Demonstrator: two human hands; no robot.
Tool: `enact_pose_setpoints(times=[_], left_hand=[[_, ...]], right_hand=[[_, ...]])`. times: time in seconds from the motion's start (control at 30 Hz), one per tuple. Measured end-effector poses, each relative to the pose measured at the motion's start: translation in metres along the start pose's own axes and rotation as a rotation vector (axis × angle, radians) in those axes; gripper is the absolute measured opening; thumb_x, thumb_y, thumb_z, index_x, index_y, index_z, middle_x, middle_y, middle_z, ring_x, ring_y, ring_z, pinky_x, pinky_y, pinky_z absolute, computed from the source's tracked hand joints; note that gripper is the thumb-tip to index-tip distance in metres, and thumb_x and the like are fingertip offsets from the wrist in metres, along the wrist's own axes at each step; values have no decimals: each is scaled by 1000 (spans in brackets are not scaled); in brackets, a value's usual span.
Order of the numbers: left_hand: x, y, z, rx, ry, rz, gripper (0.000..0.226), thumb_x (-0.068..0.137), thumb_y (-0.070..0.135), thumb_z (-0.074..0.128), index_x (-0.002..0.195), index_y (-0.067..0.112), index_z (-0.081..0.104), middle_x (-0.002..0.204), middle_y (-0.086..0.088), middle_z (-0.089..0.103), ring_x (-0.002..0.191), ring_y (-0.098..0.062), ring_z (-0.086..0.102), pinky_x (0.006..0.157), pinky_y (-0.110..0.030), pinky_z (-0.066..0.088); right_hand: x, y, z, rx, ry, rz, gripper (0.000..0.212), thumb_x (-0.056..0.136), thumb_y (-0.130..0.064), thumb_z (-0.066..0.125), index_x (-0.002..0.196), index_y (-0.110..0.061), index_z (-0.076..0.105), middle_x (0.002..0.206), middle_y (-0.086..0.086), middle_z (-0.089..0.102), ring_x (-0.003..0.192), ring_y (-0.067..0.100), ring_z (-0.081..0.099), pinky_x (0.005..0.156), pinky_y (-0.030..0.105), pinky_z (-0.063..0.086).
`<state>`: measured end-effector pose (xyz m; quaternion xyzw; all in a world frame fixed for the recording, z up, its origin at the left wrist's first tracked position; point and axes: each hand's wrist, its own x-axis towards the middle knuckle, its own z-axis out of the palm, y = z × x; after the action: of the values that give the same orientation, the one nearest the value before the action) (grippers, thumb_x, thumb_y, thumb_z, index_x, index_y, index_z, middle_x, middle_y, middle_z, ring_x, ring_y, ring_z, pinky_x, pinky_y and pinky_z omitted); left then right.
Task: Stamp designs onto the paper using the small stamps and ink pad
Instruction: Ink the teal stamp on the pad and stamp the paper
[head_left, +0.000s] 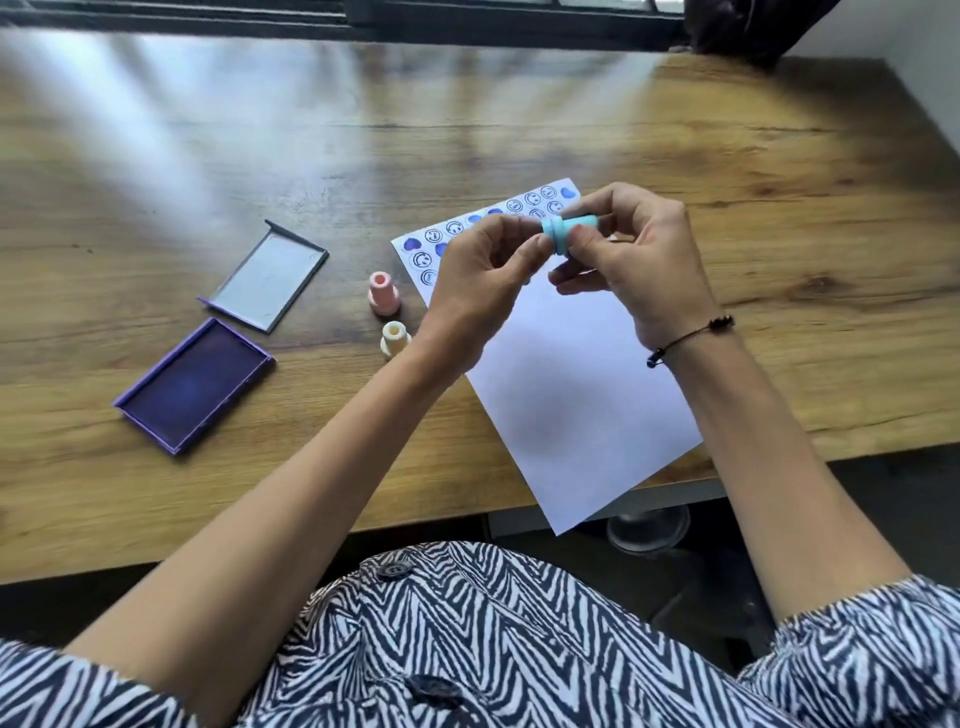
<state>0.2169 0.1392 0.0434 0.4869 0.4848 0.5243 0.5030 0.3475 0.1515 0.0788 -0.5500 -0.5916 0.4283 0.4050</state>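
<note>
Both hands hold a small turquoise stamp (564, 232) sideways above the white paper (566, 374). My right hand (631, 260) grips its body, and the fingertips of my left hand (480, 283) touch its wide end. The far end of the paper carries rows of blue smiley and heart prints (451, 231). A pink stamp (384, 294) and a pale yellow stamp (395, 338) stand upright just left of the paper. Further left lies the open purple ink pad (195, 384), with its grey lid (265, 275) lying behind it.
The wooden table (467, 130) runs back to a dark window frame. The paper's near corner overhangs the table's front edge (561, 519). A round chair base (649, 530) shows beneath the table. A dark object (737, 26) sits at the far right corner.
</note>
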Motion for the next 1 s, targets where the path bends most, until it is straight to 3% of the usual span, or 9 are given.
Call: enact_pose_setpoints(times=[0.17, 0.27, 0.33, 0.4, 0.5, 0.6, 0.7, 0.87, 1.0], left_hand=[[-23, 14, -35, 173, 131, 128, 14, 85, 11, 57, 97, 5, 60, 81, 6, 63, 72, -2, 59, 72, -21, 49], [-39, 16, -61, 257, 233, 167, 15, 85, 12, 55, 98, 6, 59, 85, 0, 63, 69, 0, 58, 68, -23, 50], [-50, 12, -82, 314, 266, 130, 16, 86, 12, 55, 100, 5, 59, 88, -5, 65, 73, -7, 59, 72, -27, 50], [-59, 7, -103, 403, 284, 75, 15, 86, 13, 57, 99, 7, 61, 87, -4, 65, 73, -6, 57, 72, -19, 45], [-68, 2, -127, 547, 297, -30, 15, 84, 12, 58, 97, 10, 64, 84, -2, 64, 73, -7, 55, 66, -8, 40], [-72, 1, -139, 545, 333, -105, 22, 83, 6, 55, 104, 6, 63, 102, -11, 70, 95, -19, 63, 88, -24, 47], [-75, 2, -148, 547, 387, -122, 24, 83, 5, 55, 106, 5, 63, 106, -13, 69, 99, -18, 63, 92, -25, 46], [-72, 2, -158, 597, 434, -125, 28, 82, 9, 57, 109, 5, 60, 105, -14, 68, 95, -22, 63, 89, -30, 49], [-53, 1, -168, 991, 358, -88, 45, 81, 21, 60, 121, 3, 46, 121, -19, 55, 114, -32, 47, 95, -32, 34]], right_hand=[[-14, -20, 35, 68, -81, -91, 18, 87, -5, 55, 78, -20, 58, 62, 6, 57, 39, 12, 61, 41, 19, 48], [-15, -31, 64, 2, -166, -117, 7, 86, -7, 58, 83, -13, 59, 58, 5, 57, 34, 10, 55, 36, 18, 42], [-12, -37, 85, -105, -247, -113, 3, 85, -8, 59, 86, -6, 60, 57, 5, 57, 33, 9, 52, 34, 18, 38], [-8, -42, 107, -315, -315, -177, 9, 82, -12, 61, 87, -4, 62, 61, 6, 60, 40, 8, 53, 41, 20, 40], [-7, -44, 136, -705, -375, -335, 17, 81, -22, 62, 93, -10, 64, 89, 12, 68, 79, 25, 60, 70, 33, 49], [-11, -39, 156, -988, -396, -476, 19, 84, -21, 58, 100, -12, 62, 108, 12, 63, 107, 31, 51, 85, 39, 46], [-12, -33, 169, -1188, -392, -621, 19, 83, -14, 53, 99, -16, 63, 108, 5, 64, 112, 30, 45, 85, 38, 37], [-10, -26, 175, -1318, -389, -655, 17, 83, -12, 51, 94, -16, 63, 104, 0, 68, 111, 29, 44, 87, 39, 34], [-8, -32, 172, -1303, -415, -628, 23, 84, -27, 56, 103, -17, 61, 112, 3, 65, 116, 29, 43, 90, 41, 34]])
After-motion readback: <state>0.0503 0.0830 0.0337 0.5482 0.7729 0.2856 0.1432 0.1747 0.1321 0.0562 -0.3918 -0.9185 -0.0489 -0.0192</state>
